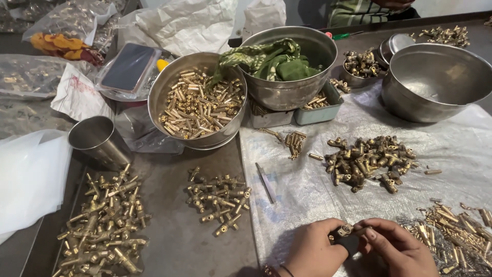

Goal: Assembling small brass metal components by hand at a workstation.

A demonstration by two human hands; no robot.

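Grey metal table [169,241], half covered by a woven plastic sheet [451,149]. At the back, an empty steel bowl [435,82], a bowl with green cloth [294,66], a bowl of small brass tubes [197,100]. Steel cup [97,138] tipped beside it. Heaps of brass fittings: large at lower left [102,220], smaller at centre [220,197], darker heap [366,161] on the sheet. At the bottom edge, left hand [310,251] and right hand [397,249] close together, fingers curled narrow, both pinching one small brass fitting [344,230] over a dark handle [348,243].
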